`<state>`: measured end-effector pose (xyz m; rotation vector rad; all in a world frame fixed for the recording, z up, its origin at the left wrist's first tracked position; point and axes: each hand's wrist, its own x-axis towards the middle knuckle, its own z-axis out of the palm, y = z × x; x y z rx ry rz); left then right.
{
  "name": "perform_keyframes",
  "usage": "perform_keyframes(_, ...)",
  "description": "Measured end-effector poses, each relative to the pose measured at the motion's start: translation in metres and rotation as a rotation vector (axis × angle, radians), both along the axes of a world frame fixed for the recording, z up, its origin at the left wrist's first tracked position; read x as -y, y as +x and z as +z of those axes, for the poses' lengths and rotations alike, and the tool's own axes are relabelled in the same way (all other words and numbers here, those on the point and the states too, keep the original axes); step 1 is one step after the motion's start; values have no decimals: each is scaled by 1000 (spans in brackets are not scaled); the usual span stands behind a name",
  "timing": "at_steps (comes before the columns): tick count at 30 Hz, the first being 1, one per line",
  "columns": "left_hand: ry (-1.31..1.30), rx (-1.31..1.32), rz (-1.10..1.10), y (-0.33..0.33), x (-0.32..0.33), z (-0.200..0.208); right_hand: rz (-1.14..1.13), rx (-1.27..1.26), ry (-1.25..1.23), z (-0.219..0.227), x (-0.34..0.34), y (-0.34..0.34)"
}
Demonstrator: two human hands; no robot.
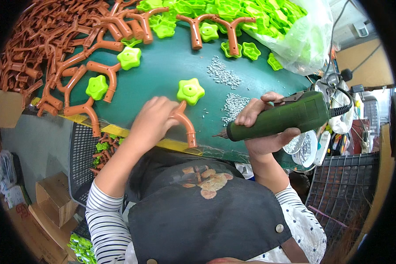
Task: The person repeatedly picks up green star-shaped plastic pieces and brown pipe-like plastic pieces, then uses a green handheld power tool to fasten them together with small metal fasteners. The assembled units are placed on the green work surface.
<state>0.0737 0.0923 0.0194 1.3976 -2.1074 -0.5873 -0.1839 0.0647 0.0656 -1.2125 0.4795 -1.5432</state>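
My left hand (pixel 156 116) is closed on a brown Y-shaped plastic branch (pixel 185 123) near the table's front edge. A lime-green star-shaped plastic piece (pixel 190 91) sits at the upper end of that branch. In my right hand (pixel 268 144) lies a dark green electric screwdriver (pixel 281 118), its bit pointing left toward the branch but apart from it. The fingers wrap the tool's body, and its cord leaves at the right end. Just beyond the bit, small silver screws (pixel 234 107) lie in a loose pile, with a second pile of screws (pixel 222 72) farther back.
Brown branches (pixel 53 35) are heaped at the far left, some carrying green stars (pixel 97 87). A clear plastic bag (pixel 310 48) of green pieces stands at the back right. White bowls (pixel 307 149) with screws sit at right. A grey crate (pixel 81 158) stands below the table edge.
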Motion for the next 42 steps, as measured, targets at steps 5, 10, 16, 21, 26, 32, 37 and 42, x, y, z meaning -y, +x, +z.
perform_keyframes(5, 264, 6, -158, 96, -42, 76, -9, -30, 3, -5, -2, 3)
perform_keyframes(10, 274, -96, 165, 166, -73, 114, 41, -41, 57, -6, -3, 18)
perform_keyframes(16, -96, -22, 474, 157, -17, 53, 110, -107, 35, -4, -4, 30)
perform_keyframes(21, -279, 252, 336, 148, 60, 31, 96, -170, 49, -5, -4, 18)
perform_keyframes(26, -69, 203, 330, 123, 104, 13, 44, -154, 102, -9, -4, 5)
perform_keyframes(32, -90, 148, 253, 77, 92, 0, -128, -111, 58, -14, 6, -4)
perform_keyframes(37, -170, 27, -4, -13, 39, 9, -161, -198, -112, -27, 26, 8)
perform_keyframes(42, -78, 12, 81, -39, 26, -9, -130, -205, -67, -40, 37, 20)
